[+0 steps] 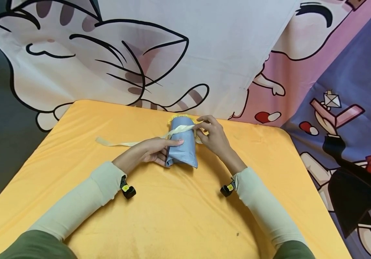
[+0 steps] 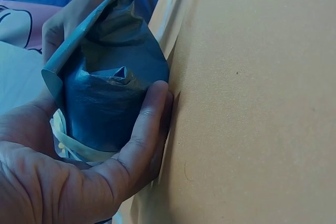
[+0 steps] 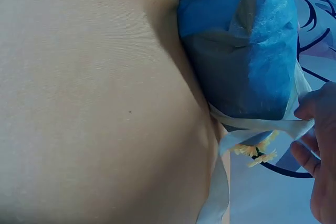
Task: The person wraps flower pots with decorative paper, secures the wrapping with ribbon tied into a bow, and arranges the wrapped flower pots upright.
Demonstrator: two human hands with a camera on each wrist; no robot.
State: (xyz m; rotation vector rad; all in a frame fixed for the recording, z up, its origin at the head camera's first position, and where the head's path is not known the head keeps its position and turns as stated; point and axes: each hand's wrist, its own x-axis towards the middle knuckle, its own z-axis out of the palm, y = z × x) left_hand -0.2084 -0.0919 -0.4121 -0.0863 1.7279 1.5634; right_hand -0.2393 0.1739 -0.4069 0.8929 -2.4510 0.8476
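Observation:
A small bouquet wrapped in blue paper (image 1: 185, 153) lies on the table, its folded paper end toward me. Yellow flowers (image 3: 254, 153) peek out at the far end. My left hand (image 1: 151, 149) holds the wrapped bundle from the left side, thumb on top and fingers against its side and underneath. A cream ribbon (image 1: 182, 128) crosses over the paper, and one tail stretches left across the table. At the bundle's upper right, my right hand (image 1: 216, 138) pinches the ribbon between thumb and fingers. Another ribbon length (image 3: 215, 192) hangs beside the bundle in the right wrist view.
A yellow cloth (image 1: 159, 216) covers the table. Behind it hangs a white backdrop (image 1: 224, 46) with a cartoon cat, and a purple and pink cartoon backdrop (image 1: 331, 79) stands on the right. Grey floor (image 1: 0, 126) shows at the left.

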